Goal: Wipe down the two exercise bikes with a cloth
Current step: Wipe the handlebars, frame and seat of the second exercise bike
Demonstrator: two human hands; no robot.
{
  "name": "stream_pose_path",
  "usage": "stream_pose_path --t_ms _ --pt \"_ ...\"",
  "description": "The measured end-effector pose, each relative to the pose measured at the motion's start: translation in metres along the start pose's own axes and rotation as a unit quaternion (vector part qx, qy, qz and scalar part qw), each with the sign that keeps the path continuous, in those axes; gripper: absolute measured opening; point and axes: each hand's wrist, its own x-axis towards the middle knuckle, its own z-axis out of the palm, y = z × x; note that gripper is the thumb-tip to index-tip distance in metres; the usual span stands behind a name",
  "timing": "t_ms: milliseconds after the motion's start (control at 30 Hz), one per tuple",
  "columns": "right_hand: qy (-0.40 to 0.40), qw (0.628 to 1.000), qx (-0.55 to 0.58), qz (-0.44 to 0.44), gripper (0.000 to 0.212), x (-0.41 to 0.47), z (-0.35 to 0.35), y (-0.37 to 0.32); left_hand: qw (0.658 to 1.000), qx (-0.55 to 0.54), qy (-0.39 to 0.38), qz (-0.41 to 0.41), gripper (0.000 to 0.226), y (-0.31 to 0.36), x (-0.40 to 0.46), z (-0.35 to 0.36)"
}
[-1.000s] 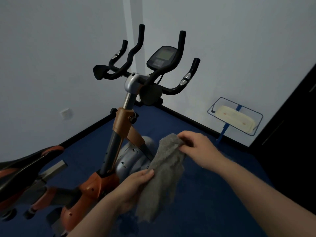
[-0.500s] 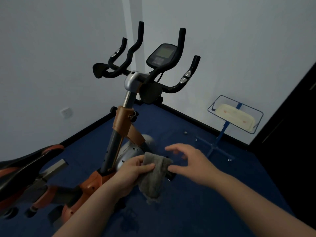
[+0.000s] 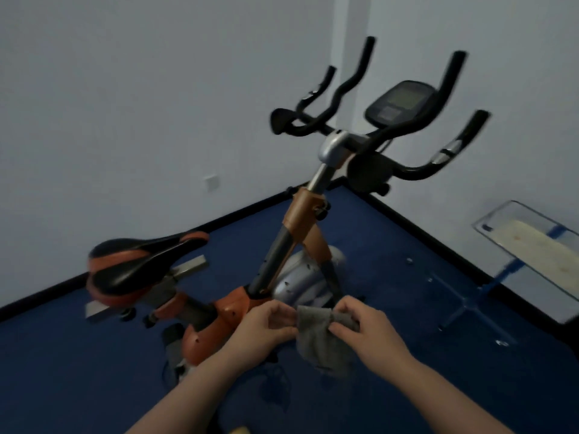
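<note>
The bike (image 3: 300, 233) stands on the blue floor (image 3: 407, 245) in the corner; it looks heavy and rigid, so it should stay put under wiping. Its bars (image 3: 369, 133) and saddle (image 3: 141, 267) stick out. A stand (image 3: 529, 261) sits to the right, well apart. The cloth (image 3: 319, 339), soft and light, hangs in front of the bike's base, pinched at its top edge by the left hand (image 3: 266, 324) and right hand (image 3: 366, 330).

One head-worn view — looking forward and down, close over the hands (image 3: 319, 327) — faces the room corner.
</note>
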Motion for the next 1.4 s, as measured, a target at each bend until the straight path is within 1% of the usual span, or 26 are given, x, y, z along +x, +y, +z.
stream_pose_path --t_ms 67,100,233,300,367,433,500,567,733,800,833,900,967,1033,1067,1100,1133,1200,1233,1267,1333,1367,1400 --pt "-0.005 0.999 -0.031 0.002 0.015 0.011 0.018 -0.008 0.997 0.06 0.041 -0.018 0.019 -0.018 -0.011 -0.027" --pt "-0.012 0.999 -0.04 0.005 0.016 0.017 0.026 -0.012 0.995 0.071 0.059 -0.032 0.018 -0.027 -0.016 -0.041" --pt "-0.043 0.997 -0.069 0.016 0.017 0.04 0.061 -0.035 0.988 0.048 0.092 -0.113 0.013 -0.061 -0.035 -0.094" --pt "-0.045 0.996 -0.076 0.006 0.017 0.052 0.079 -0.05 0.984 0.049 0.111 -0.128 0.012 -0.077 -0.041 -0.116" --pt "-0.042 0.996 -0.082 -0.002 0.017 0.065 0.096 -0.068 0.981 0.066 0.118 -0.136 0.011 -0.087 -0.046 -0.139" --pt "-0.049 0.996 -0.075 0.0 0.018 0.074 0.112 -0.089 0.982 0.074 0.107 -0.137 0.011 -0.094 -0.05 -0.161" --pt "-0.06 0.996 -0.069 0.0 0.017 0.085 0.13 -0.106 0.985 0.058 0.099 -0.131 0.011 -0.099 -0.05 -0.183" --pt "-0.059 0.996 -0.067 0.005 0.018 0.098 0.148 -0.119 0.985 0.048 0.107 -0.125 0.012 -0.105 -0.05 -0.205" --pt "-0.035 0.998 -0.039 0.033 0.018 0.118 0.193 -0.144 0.988 0.051 0.093 -0.108 0.01 -0.127 -0.055 -0.251" --pt "-0.017 0.999 -0.016 0.044 0.017 0.124 0.205 -0.157 0.987 0.041 0.108 -0.108 0.01 -0.136 -0.056 -0.266" --pt "0.009 0.999 -0.001 0.04 0.016 0.126 0.209 -0.165 0.986 0.034 0.126 -0.108 0.01 -0.139 -0.057 -0.271" --pt "0.092 0.996 0.015 -0.002 0.015 0.134 0.214 -0.187 0.98 0.025 0.169 -0.106 0.011 -0.141 -0.056 -0.278" --pt "0.166 0.983 0.02 -0.077 0.012 0.144 0.218 -0.215 0.973 0.016 0.203 -0.105 0.013 -0.139 -0.052 -0.282" --pt "0.192 0.968 0.011 -0.161 0.007 0.156 0.226 -0.238 0.965 0.008 0.243 -0.095 0.016 -0.137 -0.046 -0.287" --pt "0.18 0.965 -0.011 -0.192 0.009 0.162 0.232 -0.246 0.959 0.003 0.269 -0.09 0.018 -0.136 -0.044 -0.289" --pt "0.142 0.964 -0.049 -0.218 0.012 0.167 0.239 -0.251 0.95 -0.002 0.299 -0.089 0.018 -0.135 -0.041 -0.292" --pt "0.083 0.963 -0.098 -0.236 0.016 0.171 0.247 -0.252 0.94 -0.006 0.329 -0.092 0.017 -0.134 -0.04 -0.294" --pt "-0.049 0.954 -0.172 -0.24 0.028 0.174 0.261 -0.244 0.92 -0.012 0.381 -0.096 0.015 -0.133 -0.039 -0.297" --pt "-0.087 0.949 -0.184 -0.241 0.031 0.175 0.264 -0.237 0.913 -0.016 0.397 -0.098 0.014 -0.133 -0.039 -0.297" --pt "-0.097 0.946 -0.178 -0.252 0.032 0.177 0.263 -0.232 0.908 -0.023 0.406 -0.1 0.014 -0.133 -0.038 -0.296" --pt "-0.051 0.94 -0.143 -0.304 0.025 0.186 0.255 -0.222 0.9 -0.036 0.422 -0.102 0.013 -0.131 -0.033 -0.292" --pt "-0.022 0.932 -0.127 -0.34 0.022 0.194 0.251 -0.217 0.897 -0.037 0.43 -0.102 0.013 -0.13 -0.029 -0.289" --pt "-0.01 0.92 -0.123 -0.373 0.023 0.201 0.249 -0.216 0.892 -0.037 0.44 -0.101 0.013 -0.128 -0.025 -0.286"
